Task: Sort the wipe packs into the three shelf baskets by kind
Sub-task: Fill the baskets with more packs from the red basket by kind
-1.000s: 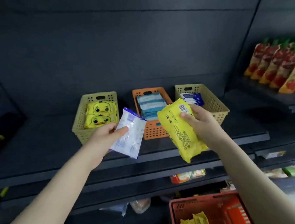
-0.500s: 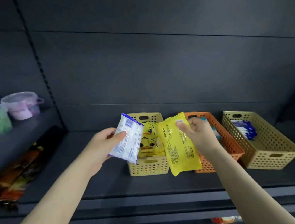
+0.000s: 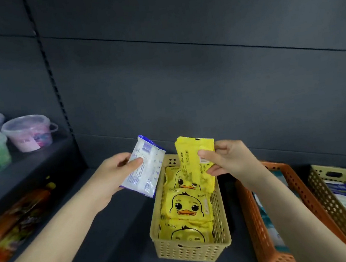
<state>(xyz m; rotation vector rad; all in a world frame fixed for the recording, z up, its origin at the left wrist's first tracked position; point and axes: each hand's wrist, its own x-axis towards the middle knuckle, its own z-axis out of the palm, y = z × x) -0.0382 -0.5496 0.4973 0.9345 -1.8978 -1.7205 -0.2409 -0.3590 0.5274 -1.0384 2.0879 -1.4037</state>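
My right grip (image 3: 228, 159) pinches a yellow plastic wipe pack (image 3: 192, 158) upright over the back of the tan perforated basket (image 3: 192, 252), which holds 3 yellow duck-print packs (image 3: 187, 206). My left grip (image 3: 113, 177) clasps a white-and-blue wipe pack (image 3: 145, 170) just left of it.

We see a dark grey shelf (image 3: 119, 234) carrying three perforated baskets in a row. We take the orange basket (image 3: 258, 235) as our mark. It stands in the middle. Just to its left is a beige basket (image 3: 192, 251), with a narrow strip of bare shelf between them. Close on its right is a second beige basket (image 3: 331, 203). Well to the orange basket's left, a higher board (image 3: 41, 154) in the next bay holds clear lidded tubs (image 3: 28, 134). Below them lie blurred orange packets (image 3: 16, 217).
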